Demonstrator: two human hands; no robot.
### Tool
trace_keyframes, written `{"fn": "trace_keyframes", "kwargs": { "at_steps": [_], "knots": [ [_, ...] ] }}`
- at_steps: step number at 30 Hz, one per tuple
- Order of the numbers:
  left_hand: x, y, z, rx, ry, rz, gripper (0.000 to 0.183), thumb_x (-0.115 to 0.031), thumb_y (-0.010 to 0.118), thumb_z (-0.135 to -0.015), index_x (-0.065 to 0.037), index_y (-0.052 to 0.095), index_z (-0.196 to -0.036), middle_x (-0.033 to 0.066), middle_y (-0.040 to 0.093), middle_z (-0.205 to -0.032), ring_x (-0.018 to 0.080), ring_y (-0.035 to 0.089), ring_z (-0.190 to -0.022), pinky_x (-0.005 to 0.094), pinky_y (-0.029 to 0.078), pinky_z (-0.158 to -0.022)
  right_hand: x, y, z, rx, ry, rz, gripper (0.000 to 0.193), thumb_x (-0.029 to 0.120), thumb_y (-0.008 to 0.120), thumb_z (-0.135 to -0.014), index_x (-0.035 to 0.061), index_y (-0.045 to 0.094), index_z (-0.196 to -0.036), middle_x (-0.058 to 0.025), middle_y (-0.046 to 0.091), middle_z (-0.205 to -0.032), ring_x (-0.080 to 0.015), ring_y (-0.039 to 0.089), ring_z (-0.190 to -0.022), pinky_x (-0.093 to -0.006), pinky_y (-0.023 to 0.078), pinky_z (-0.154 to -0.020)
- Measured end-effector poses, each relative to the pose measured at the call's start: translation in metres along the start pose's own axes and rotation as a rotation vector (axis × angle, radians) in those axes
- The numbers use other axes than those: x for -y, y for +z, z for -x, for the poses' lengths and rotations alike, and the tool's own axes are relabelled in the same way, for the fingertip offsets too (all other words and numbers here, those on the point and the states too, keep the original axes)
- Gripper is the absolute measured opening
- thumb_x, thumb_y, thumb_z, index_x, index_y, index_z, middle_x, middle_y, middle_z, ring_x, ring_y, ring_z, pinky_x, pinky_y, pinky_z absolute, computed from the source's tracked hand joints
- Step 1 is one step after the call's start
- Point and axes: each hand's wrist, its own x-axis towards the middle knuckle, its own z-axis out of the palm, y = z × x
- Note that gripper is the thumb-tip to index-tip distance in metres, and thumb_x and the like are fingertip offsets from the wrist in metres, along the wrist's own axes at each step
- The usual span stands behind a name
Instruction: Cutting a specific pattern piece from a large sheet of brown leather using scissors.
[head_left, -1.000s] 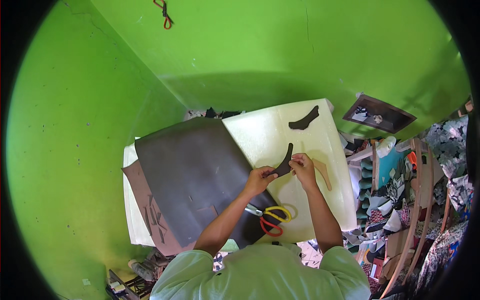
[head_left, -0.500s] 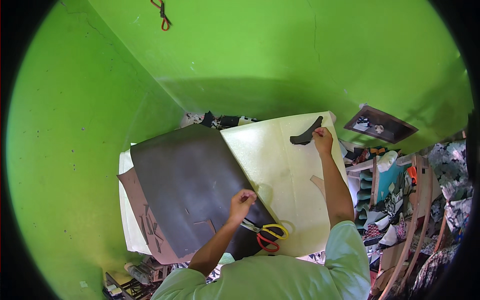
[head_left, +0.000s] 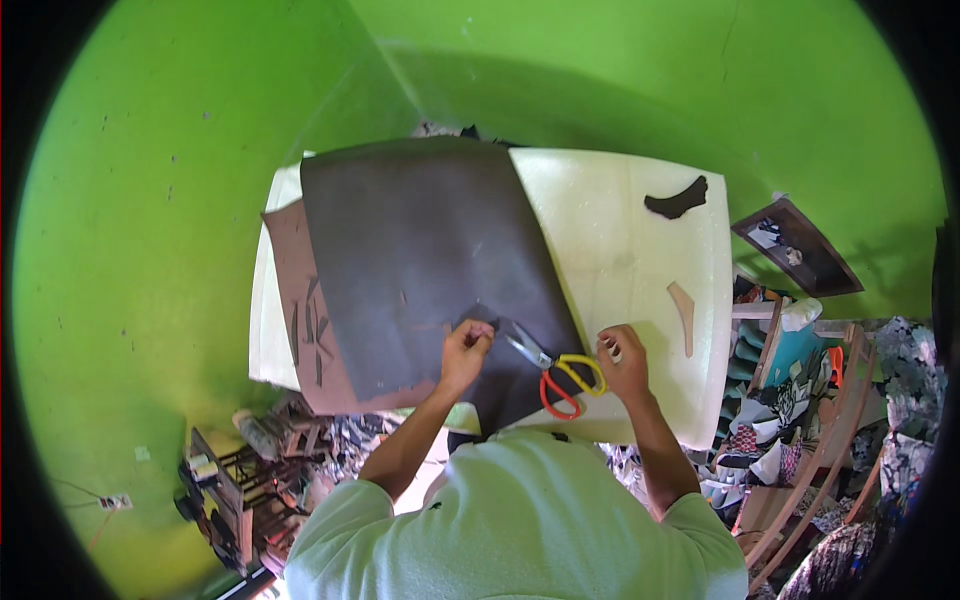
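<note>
Lying lower centre in the head view, the scissors look stiff, fairly heavy, best held by the handles; the dark sheet beneath seems floppy. Left hand curls, contents unclear; right hand is loosely parted, seemingly empty.

One pair of scissors; two large sheets, one dark, one brown toward nine o'clock; one tan curved piece at three; one dark curved pile at two, its layers uncountable.

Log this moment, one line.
scissors: on dark sheet, near right edge | left hand: near blades, contents unclear | right hand: beside yellow handle | dark cutout, tan strip: on pale board
</note>
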Motion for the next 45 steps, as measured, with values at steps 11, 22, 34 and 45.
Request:
{"fn": "trace_keyframes", "kwargs": {
  "at_steps": [11,22,34,45],
  "knots": [
    [0.038,-0.048,0.068,-0.373,0.163,-0.204,0.008,0.000,0.059,-0.078,-0.001,0.063,-0.085,0.0069,0.060,-0.076,0.0106,0.053,-0.062,0.0238,0.044,-0.058,0.043,0.044,0.056,0.325,-0.102,0.575,0.047,0.011,0.073,-0.060,0.0010,0.056,-0.103,-0.0120,0.054,-0.097,-0.0286,0.050,-0.092,-0.0392,0.043,-0.076],
    [0.030,-0.016,0.088,0.278,0.632,-0.947,0.041,-0.015,0.059,-0.079,-0.012,0.055,-0.120,0.0082,0.039,-0.140,0.0263,0.032,-0.132,0.0529,0.021,-0.105,0.044,0.072,0.054,0.339,0.089,0.762,0.043,0.006,0.073,-0.058,-0.0009,0.052,-0.095,-0.0162,0.051,-0.095,-0.0320,0.056,-0.089,-0.0405,0.051,-0.073],
    [0.038,-0.151,0.011,-0.299,0.223,-1.436,0.053,-0.034,0.051,-0.086,-0.022,0.039,-0.137,0.0079,0.027,-0.147,0.0322,0.018,-0.138,0.0579,0.016,-0.106,0.029,0.070,0.056,0.172,0.181,0.422,0.044,0.010,0.069,-0.057,-0.0028,0.056,-0.096,-0.0206,0.055,-0.090,-0.0391,0.058,-0.078,-0.0454,0.049,-0.070],
    [0.041,-0.213,0.021,-0.358,0.323,-1.202,0.060,-0.022,0.059,-0.079,-0.012,0.041,-0.135,0.0151,0.025,-0.147,0.0361,0.020,-0.137,0.0588,0.018,-0.105,0.043,0.090,0.060,-0.031,0.264,0.377,0.037,0.007,0.069,-0.059,-0.0024,0.054,-0.091,-0.0190,0.055,-0.089,-0.0357,0.057,-0.078,-0.0403,0.047,-0.071]
  ]
}}
